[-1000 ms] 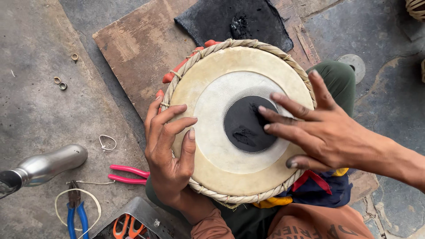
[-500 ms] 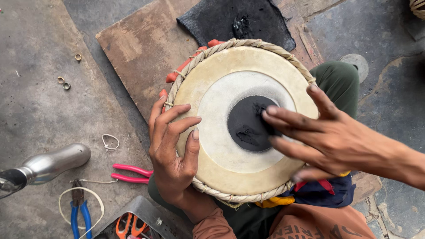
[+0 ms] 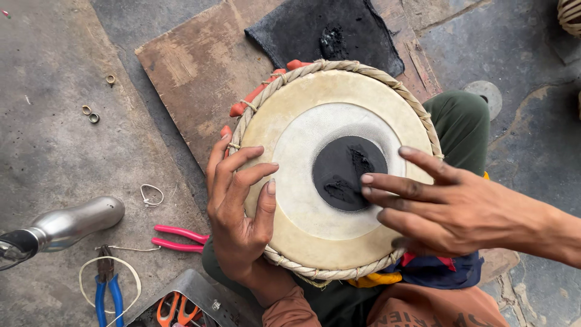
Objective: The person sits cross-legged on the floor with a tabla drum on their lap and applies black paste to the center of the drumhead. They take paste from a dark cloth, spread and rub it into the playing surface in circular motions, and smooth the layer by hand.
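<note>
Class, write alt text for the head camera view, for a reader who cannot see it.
A drum rests in a seated person's lap; the left hand steadies its rim while the right hand fingertips touch the black patch. Pliers lie on the floor.

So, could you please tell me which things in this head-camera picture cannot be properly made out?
- Drum: its body and lower rim, hidden by the drumhead, the left hand and the right hand.
- Metal tool: its far end is cut off by the left edge.
- Orange-handled tool: cut off by the bottom edge.
- Small rings: too small to identify.
</note>
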